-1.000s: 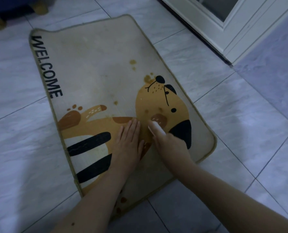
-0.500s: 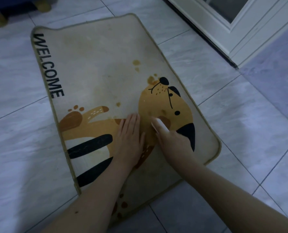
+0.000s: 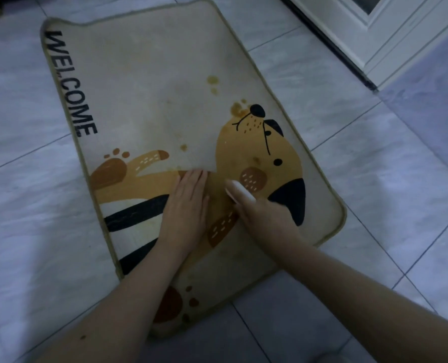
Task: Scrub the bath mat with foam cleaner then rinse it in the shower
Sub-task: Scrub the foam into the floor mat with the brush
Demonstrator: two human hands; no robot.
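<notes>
Left hand stays flat on the mat; right hand, gripping a white brush, has dragged toward six o'clock. Scrubbing underway, no foam visible.

The right hand, gripping a white brush, has slid back off the brown cheek patch on the bath mat toward the left hand.

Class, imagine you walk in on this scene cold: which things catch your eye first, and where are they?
The bath mat lying on the tiled floor, with its orange cartoon animal and WELCOME along its left edge. At its middle, the left hand presses flat while the right hand grips a white object against it. Brownish stains spot the pale area above.
</notes>
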